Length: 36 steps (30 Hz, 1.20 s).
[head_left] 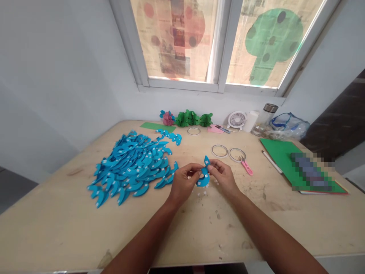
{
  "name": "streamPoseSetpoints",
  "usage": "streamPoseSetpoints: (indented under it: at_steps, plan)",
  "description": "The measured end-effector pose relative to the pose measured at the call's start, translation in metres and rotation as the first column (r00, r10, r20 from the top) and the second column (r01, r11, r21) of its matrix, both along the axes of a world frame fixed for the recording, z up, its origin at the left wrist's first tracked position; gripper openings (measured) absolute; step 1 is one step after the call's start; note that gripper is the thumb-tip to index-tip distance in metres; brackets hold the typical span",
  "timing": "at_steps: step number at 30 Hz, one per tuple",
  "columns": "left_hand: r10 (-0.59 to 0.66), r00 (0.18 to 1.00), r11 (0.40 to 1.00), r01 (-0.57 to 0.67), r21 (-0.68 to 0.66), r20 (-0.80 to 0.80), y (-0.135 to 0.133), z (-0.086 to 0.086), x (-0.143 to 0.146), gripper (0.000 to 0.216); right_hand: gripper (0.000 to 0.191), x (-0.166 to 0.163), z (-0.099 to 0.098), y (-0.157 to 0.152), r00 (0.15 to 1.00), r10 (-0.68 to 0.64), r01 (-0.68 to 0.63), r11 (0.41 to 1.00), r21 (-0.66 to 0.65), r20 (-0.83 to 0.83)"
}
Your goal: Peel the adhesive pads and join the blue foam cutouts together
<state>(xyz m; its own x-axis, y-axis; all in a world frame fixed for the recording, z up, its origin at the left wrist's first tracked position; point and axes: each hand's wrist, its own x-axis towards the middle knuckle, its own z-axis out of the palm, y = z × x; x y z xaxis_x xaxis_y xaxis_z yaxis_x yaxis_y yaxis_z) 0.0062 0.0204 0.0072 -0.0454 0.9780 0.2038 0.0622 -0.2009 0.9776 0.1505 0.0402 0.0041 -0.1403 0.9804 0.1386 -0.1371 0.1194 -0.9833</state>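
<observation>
My left hand (184,182) and my right hand (224,176) meet over the middle of the wooden table (199,228), both pinching one blue crescent-shaped paper piece (204,176) with small white tabs on it. The fingers of both hands are closed on it. To the left lies a large pile of the same blue crescent pieces (132,165). Tiny white scraps (203,193) lie on the table just below the hands.
Rolls of clear tape (219,150) and pink snips (246,166) lie behind the hands. Green paper sheets (288,160) with a pen (271,161) lie at right. Folded green and pink paper shapes (189,118), a small white fan (237,120), a jar (265,118) and a bag stand under the window.
</observation>
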Motion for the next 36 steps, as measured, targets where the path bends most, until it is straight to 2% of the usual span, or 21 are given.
streamPoseSetpoints:
  at_steps: [4,11,20,36]
  plan:
    - [0.004,0.998,1.0,-0.002,0.028,-0.058,-0.0026,0.0018,0.0023,0.011,0.027,0.0003,0.0001,0.0006,0.999,-0.033,0.033,0.999,-0.003,-0.002]
    - [-0.016,0.999,0.999,0.017,0.031,-0.035,-0.0049,0.0065,0.0036,0.012,0.03,-0.0001,0.0027,0.0,0.999,-0.041,0.041,0.999,0.007,0.036]
    - [-0.058,0.998,0.998,0.057,0.016,0.032,-0.0022,-0.0002,0.0038,0.017,0.029,-0.0011,0.0034,0.0008,0.996,-0.071,0.071,0.997,0.0,0.056]
    - [-0.06,0.997,0.998,0.06,0.0,0.054,-0.0019,0.0012,0.0042,0.016,0.029,0.0001,0.0013,0.002,0.996,-0.054,0.053,0.999,0.01,0.069]
